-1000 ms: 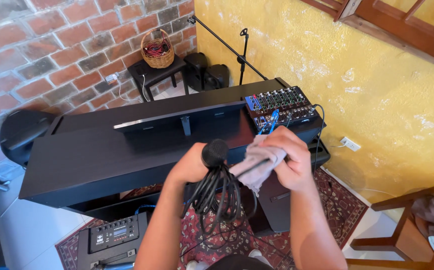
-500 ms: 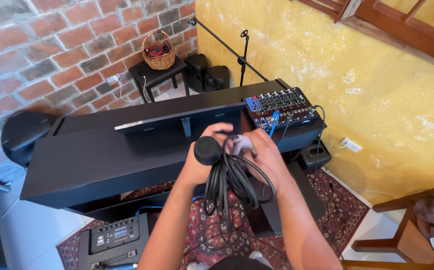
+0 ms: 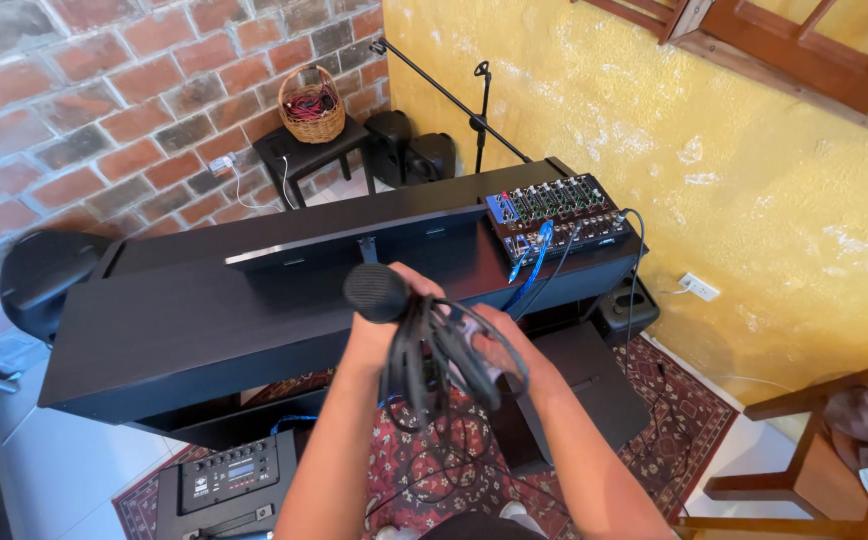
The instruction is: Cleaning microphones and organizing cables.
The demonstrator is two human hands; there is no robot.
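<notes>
Head view: left hand [image 3: 379,335] clenched microphone [image 3: 376,292] upright; right hand [image 3: 499,345] grasped its looped cable [image 3: 444,365], keeping coils off piano [image 3: 204,320].

I count one microphone [image 3: 375,292] in my two hands, my left hand [image 3: 382,335] and my right hand [image 3: 502,352], with one bundle of black cable [image 3: 446,365] looped between them. In front of me is one black piano [image 3: 204,310], and on it one mixer [image 3: 557,210]. On the floor I see one amplifier [image 3: 229,485] and one patterned rug [image 3: 654,410]. By the brick wall: one wicker basket [image 3: 313,106] on one small table [image 3: 289,155], two speakers [image 3: 414,150], and one microphone stand [image 3: 479,120].
</notes>
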